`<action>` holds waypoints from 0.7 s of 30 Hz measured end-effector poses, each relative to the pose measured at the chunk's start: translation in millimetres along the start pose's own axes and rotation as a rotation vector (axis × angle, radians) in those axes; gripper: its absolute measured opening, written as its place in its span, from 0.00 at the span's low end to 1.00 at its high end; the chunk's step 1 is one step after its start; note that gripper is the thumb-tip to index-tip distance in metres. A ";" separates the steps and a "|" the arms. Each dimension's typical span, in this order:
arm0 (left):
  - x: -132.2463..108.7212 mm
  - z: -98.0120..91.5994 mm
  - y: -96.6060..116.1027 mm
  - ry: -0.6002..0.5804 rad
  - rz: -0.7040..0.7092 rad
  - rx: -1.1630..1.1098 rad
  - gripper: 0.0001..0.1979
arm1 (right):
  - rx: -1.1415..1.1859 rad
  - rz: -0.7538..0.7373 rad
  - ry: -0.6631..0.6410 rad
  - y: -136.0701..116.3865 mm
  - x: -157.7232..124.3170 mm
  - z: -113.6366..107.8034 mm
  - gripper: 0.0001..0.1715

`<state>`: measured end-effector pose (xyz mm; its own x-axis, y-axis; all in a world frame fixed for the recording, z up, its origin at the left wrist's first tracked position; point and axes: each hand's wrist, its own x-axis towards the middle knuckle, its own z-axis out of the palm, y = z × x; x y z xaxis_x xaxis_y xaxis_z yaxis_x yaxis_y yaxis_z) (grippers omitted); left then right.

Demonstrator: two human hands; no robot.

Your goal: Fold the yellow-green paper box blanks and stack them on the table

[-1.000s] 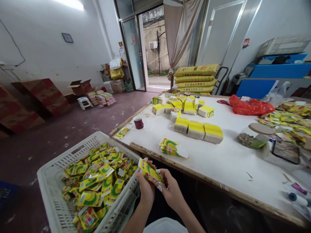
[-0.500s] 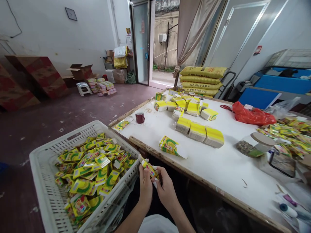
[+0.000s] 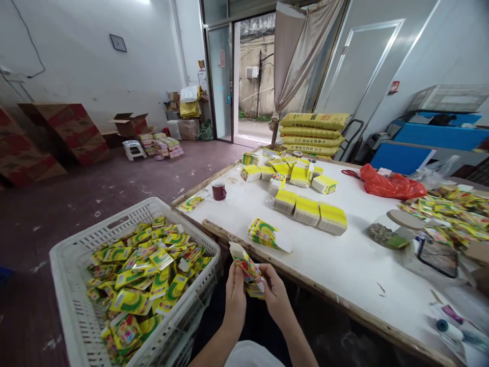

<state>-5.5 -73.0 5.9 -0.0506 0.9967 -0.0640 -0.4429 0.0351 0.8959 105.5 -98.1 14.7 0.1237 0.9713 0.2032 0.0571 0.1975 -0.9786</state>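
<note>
My left hand and my right hand are held together below the table's near edge, both closed on a small stack of yellow, green and red packets that stands tilted between them. Just to the left is a white plastic crate heaped with several loose packets of the same kind. On the white table, just beyond my hands, lies a small fanned pile of packets.
Further back on the table are bundled yellow stacks, a dark red mug, a red plastic bag and loose packets at the right. Yellow sacks are stacked behind. Cardboard boxes lean on the far wall.
The packets in my hands have turned more upright and shifted slightly right; both hands keep their hold. The view has tilted a little.
</note>
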 end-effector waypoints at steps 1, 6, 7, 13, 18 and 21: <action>0.3 1.4 1.2 -0.021 -0.018 -0.018 0.30 | 0.041 0.021 -0.003 0.8 -0.2 -2.0 0.14; 6.8 -0.6 8.6 -0.092 -0.075 -0.062 0.24 | 0.199 0.080 0.055 1.9 -0.1 2.6 0.18; 8.1 -1.9 10.4 -0.097 -0.087 -0.068 0.23 | 0.212 0.088 0.074 2.0 0.5 4.2 0.19; 17.2 -8.5 23.1 -0.057 -0.053 -0.088 0.21 | 0.146 0.125 0.035 4.2 3.3 1.4 0.18; 25.4 -12.8 29.0 -0.090 -0.036 -0.005 0.21 | 0.068 0.076 0.020 3.9 0.9 -5.0 0.15; 29.0 -16.2 38.9 -0.065 0.036 0.007 0.24 | -0.050 0.010 0.047 3.5 1.0 -12.7 0.12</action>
<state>-38.7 -44.0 31.8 -0.0082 1.0000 -0.0037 -0.4357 -0.0003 0.9001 118.4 -98.2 11.8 0.1705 0.9658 0.1955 0.1049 0.1794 -0.9782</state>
